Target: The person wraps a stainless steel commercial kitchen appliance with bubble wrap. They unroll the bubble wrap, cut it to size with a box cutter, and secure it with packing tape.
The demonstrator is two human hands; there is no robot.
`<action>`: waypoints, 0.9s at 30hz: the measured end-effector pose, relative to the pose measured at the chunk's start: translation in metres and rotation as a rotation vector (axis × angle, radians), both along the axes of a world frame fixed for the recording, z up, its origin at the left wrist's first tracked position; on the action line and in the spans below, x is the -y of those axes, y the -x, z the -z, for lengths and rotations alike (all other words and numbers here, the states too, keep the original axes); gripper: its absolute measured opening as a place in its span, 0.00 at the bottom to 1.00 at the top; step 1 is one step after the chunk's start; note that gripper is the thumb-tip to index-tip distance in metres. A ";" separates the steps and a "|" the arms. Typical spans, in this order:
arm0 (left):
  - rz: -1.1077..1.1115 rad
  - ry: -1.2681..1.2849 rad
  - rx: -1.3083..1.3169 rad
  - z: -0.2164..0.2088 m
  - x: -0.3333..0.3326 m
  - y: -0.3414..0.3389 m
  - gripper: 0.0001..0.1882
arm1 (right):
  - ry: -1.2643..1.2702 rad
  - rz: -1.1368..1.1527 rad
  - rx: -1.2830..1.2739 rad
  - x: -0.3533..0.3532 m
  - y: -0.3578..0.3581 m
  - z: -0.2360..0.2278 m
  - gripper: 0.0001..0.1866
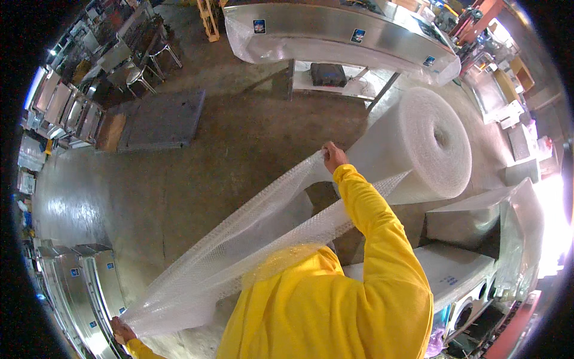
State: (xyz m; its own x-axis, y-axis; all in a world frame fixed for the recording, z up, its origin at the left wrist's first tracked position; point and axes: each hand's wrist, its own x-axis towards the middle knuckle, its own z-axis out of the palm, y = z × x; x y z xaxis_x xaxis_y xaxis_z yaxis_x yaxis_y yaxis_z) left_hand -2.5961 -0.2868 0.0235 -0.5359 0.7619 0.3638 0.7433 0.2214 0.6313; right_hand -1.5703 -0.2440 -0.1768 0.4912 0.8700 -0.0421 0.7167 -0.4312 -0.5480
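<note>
A long sheet of clear bubble wrap (239,239) stretches across the front of my yellow-sleeved body. At the lower left, my left hand (122,331) is closed on one gathered end of it. My right hand (333,157), up near the middle, pinches the sheet's far edge. Just right of that hand lies a big bubble wrap roll (412,149) on its side, its round end and core hole facing right. The sheet sags between my two hands and runs back toward the roll. My right forearm hides part of where they meet.
A stainless steel counter (311,30) partly wrapped in plastic stands at the far side. On the floor at left lies a dark flat panel (161,122). Steel cabinets (89,281) stand at the lower left. Metal equipment (466,221) with plastic over it is close on my right.
</note>
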 end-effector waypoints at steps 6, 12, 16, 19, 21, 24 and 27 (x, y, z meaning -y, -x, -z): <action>-0.079 0.289 -0.168 0.020 0.011 0.028 0.17 | 0.095 -0.732 0.463 0.041 -0.038 -0.068 0.25; 0.086 0.149 -0.212 0.048 0.004 0.057 0.14 | 0.287 -0.768 0.552 0.087 -0.082 -0.124 0.09; -0.091 0.323 0.270 0.058 -0.026 0.065 0.18 | 0.337 -0.739 0.416 0.125 -0.084 -0.143 0.08; 0.012 0.501 -0.009 0.071 -0.048 0.068 0.21 | 0.536 -0.726 0.360 0.154 -0.076 -0.149 0.09; 0.046 0.444 -0.066 0.081 -0.056 0.070 0.18 | 0.627 -0.672 0.285 0.169 -0.069 -0.150 0.12; 0.097 0.233 0.081 0.094 -0.062 0.073 0.13 | 0.688 -0.650 0.226 0.190 -0.059 -0.151 0.14; 0.089 0.250 0.064 0.101 -0.066 0.075 0.12 | 0.755 -0.612 0.230 0.208 -0.051 -0.150 0.15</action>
State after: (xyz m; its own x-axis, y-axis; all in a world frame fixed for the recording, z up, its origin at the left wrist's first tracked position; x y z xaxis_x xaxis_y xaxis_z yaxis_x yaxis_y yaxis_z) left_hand -2.6712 -0.2208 -0.0778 -0.4791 0.8686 0.1264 0.7271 0.3120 0.6115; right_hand -1.5195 -0.4524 -0.0267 0.0328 0.7603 -0.6487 0.9862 -0.1299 -0.1024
